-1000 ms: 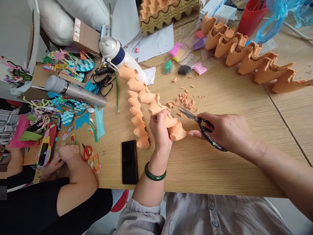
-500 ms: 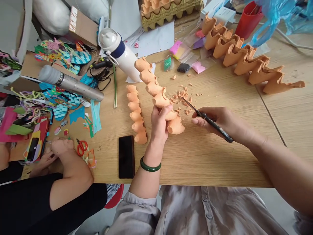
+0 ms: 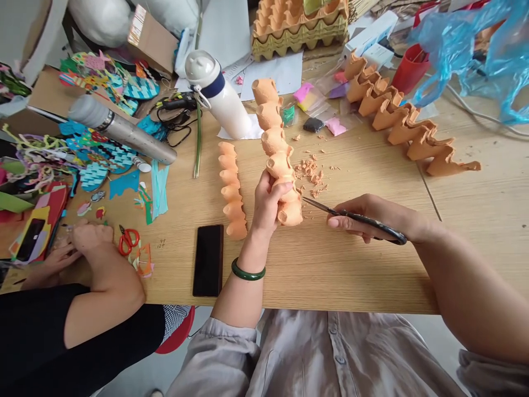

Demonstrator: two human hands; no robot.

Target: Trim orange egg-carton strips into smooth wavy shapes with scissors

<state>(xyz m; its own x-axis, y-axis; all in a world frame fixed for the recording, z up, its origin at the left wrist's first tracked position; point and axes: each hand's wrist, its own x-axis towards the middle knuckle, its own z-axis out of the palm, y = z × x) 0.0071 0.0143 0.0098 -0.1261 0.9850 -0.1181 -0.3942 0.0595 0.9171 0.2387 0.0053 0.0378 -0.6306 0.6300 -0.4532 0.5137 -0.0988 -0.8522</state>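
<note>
My left hand (image 3: 268, 202) is closed round the lower end of an orange egg-carton strip (image 3: 276, 144), held almost upright above the wooden table (image 3: 355, 264). My right hand (image 3: 374, 218) grips black scissors (image 3: 351, 218), whose blades point left and nearly touch the strip's lowest cup. A second orange strip (image 3: 232, 187) lies flat just left of my left hand. Orange cuttings (image 3: 311, 171) are scattered behind the scissors.
A black phone (image 3: 208, 259) lies near the front edge. A white bottle (image 3: 219, 95), a silver cylinder (image 3: 119, 129), long orange strips (image 3: 407, 124), egg trays (image 3: 300, 22) and a red cup (image 3: 410, 69) fill the back. A co-worker's hands (image 3: 82, 242) handle coloured paper beside red scissors (image 3: 127, 239).
My left hand has swung the orange strip from lying slanted to standing nearly upright. My right hand has drawn the scissors back from it and lowered them a little.
</note>
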